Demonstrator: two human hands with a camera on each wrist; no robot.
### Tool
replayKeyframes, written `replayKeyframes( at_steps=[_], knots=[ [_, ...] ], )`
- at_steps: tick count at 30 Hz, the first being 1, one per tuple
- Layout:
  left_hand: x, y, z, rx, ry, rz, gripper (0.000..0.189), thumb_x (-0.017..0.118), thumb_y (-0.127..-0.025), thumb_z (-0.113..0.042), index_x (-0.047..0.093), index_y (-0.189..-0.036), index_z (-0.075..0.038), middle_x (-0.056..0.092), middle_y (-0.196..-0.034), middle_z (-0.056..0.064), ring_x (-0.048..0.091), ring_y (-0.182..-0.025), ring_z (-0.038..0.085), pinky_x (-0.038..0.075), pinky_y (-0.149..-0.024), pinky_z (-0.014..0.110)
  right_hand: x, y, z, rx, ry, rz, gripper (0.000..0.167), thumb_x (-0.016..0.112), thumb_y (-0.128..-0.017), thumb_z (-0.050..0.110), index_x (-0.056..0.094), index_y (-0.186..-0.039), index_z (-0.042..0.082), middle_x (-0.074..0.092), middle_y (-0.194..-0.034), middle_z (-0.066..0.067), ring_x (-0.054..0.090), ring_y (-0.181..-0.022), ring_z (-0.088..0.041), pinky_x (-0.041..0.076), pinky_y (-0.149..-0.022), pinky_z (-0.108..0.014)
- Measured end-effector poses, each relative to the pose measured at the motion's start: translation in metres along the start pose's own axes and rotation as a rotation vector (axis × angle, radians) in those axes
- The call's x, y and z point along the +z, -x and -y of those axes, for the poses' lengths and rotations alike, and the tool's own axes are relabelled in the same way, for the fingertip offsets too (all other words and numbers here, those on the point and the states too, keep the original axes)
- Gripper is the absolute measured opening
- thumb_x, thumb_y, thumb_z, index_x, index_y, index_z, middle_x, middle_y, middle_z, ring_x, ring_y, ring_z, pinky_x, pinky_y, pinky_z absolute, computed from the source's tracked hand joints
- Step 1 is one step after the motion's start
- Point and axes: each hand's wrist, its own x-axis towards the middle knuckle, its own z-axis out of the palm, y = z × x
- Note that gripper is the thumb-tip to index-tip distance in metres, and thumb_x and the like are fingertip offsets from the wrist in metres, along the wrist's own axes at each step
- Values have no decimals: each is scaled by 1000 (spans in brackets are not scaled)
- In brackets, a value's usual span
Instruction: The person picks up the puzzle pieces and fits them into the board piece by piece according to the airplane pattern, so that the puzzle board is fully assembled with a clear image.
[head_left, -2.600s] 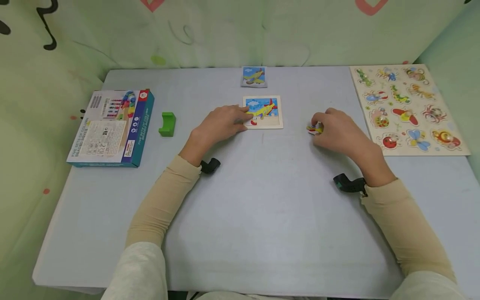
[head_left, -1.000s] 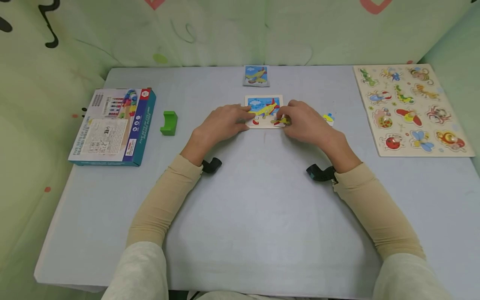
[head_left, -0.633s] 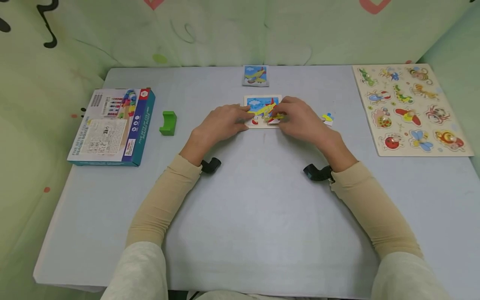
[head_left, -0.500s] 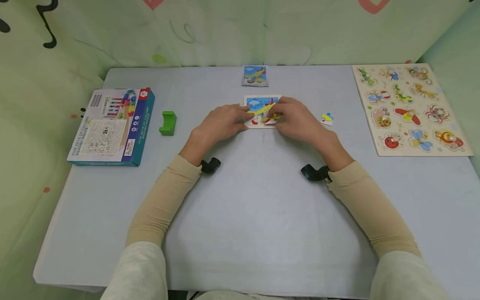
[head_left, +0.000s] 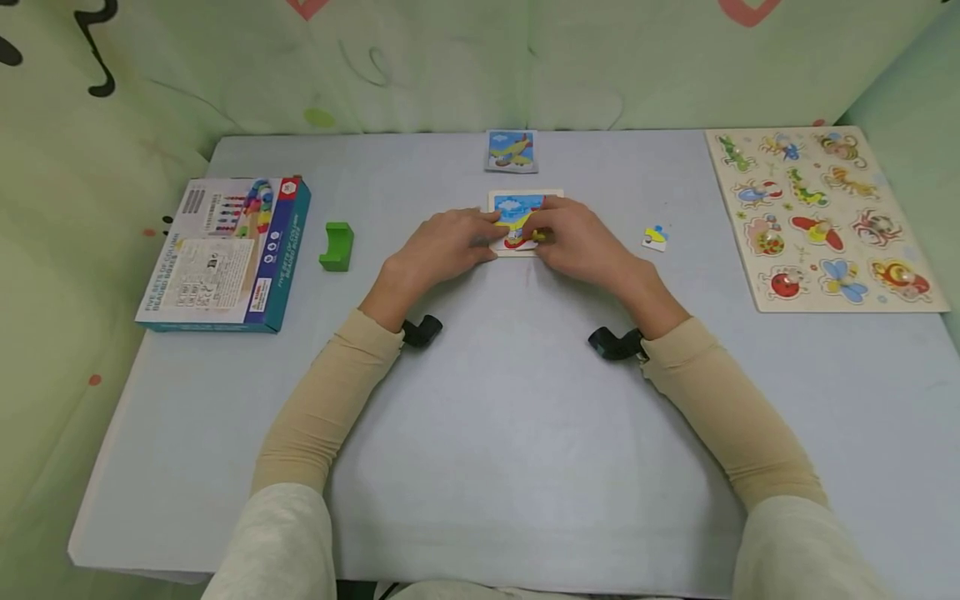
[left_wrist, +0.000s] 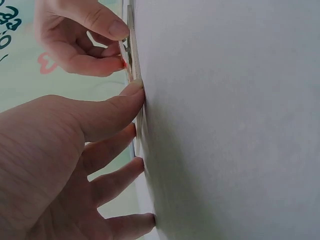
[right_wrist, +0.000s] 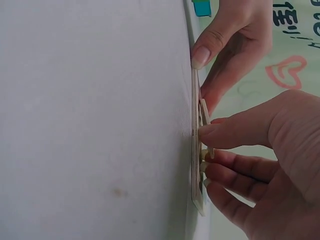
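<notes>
A small wooden jigsaw board [head_left: 513,193] with an airplane picture lies flat at the middle of the table. My left hand [head_left: 448,243] holds its left side, thumb at the near edge and index finger over the top. Over the board's right part, my right hand [head_left: 579,242] pinches a puzzle piece [right_wrist: 205,112] between thumb and fingers. That piece is tilted above the board in the right wrist view; its picture is mostly hidden by the fingers. One loose puzzle piece [head_left: 655,238], yellow, blue and white, lies to the right of the right hand.
Behind the board lies a small airplane picture card or packet [head_left: 512,152]. To the left are a green arched block [head_left: 337,247] and a flat toy box [head_left: 217,254]. A large wooden insect puzzle board [head_left: 821,221] occupies the table's right back.
My right hand has picked up a puzzle piece from the right and carried it left over the jigsaw board, shifting further left since half a second ago. The left hand stays in place.
</notes>
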Motion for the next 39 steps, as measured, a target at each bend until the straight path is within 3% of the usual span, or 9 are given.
replayKeyframes(
  at_steps=[13, 21, 30, 39],
  knots=[
    [-2, -1, -1, -16, 0, 6, 46, 64, -98, -31, 55, -143, -23, 42, -158, -1, 35, -149, 23, 36, -118, 44, -2, -2, -1, -25, -10, -5, 22, 64, -89, -2, 77, -105, 5, 65, -108, -13, 56, -103, -28, 46, -94, -44],
    [-3, 1, 0, -9, -3, -1, 46, 63, -99, -30, 56, -143, -21, 42, -158, 1, 35, -149, 25, 35, -118, 44, -3, -4, 1, -39, 25, 0, 18, 68, -91, 2, 78, -106, 2, 59, -103, -14, 51, -94, -28, 43, -83, -39],
    [-3, 1, -3, -3, 5, 7, 45, 62, -99, -29, 56, -143, -20, 42, -158, 2, 36, -149, 24, 35, -119, 44, -2, -3, -1, -44, 36, -19, 19, 66, -92, 2, 79, -105, 6, 62, -101, -13, 54, -93, -28, 44, -83, -40],
    [3, 1, -10, 39, -38, 5, 43, 59, -101, -24, 56, -143, -23, 42, -157, 12, 40, -146, 28, 40, -115, 45, -1, 2, 0, -29, 94, 21, 22, 64, -94, 7, 75, -111, 1, 62, -106, -15, 51, -96, -28, 46, -84, -40]
  ],
)
